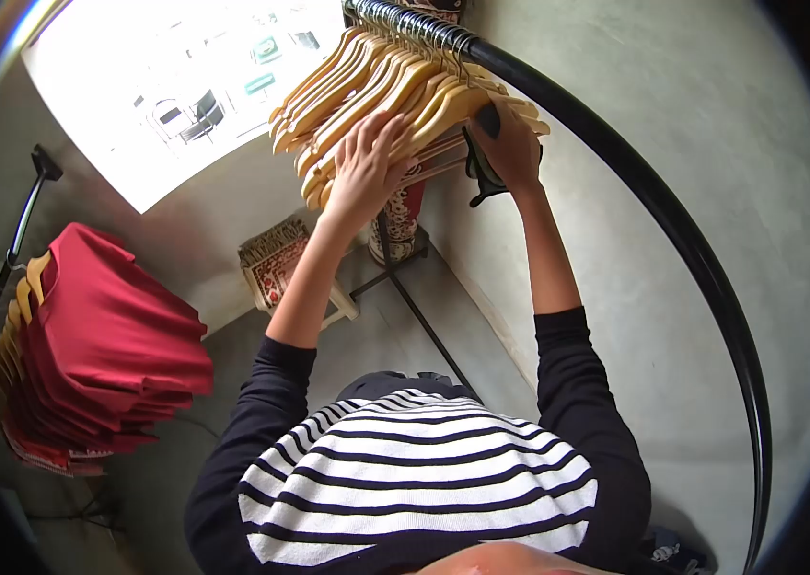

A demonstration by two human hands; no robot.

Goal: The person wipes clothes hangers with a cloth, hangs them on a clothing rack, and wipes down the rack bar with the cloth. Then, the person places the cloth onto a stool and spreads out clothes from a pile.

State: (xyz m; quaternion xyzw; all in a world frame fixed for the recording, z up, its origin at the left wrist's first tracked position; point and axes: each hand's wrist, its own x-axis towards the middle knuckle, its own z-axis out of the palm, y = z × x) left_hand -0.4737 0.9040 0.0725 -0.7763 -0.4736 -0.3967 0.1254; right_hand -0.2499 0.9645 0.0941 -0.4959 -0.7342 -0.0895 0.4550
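Note:
Several light wooden hangers (357,96) hang bunched on the black rail (520,67) at the top, with metal hooks side by side. My left hand (367,168) lies across the lower left arms of the bunch, fingers stretched out and slightly apart. At the right end of the same hangers is my right hand (510,149). Its fingers are mostly hidden. A black object (487,187) with a strap-like edge shows in and below that hand; I cannot make out its kind.
Red shirts (127,326) hang on wooden hangers from another rack at left. A bright white printed panel (175,86) fills the upper left. Below the hangers stand a small stool with a patterned top (276,254) and the rack's black floor bars (424,326). The rail curves down at right.

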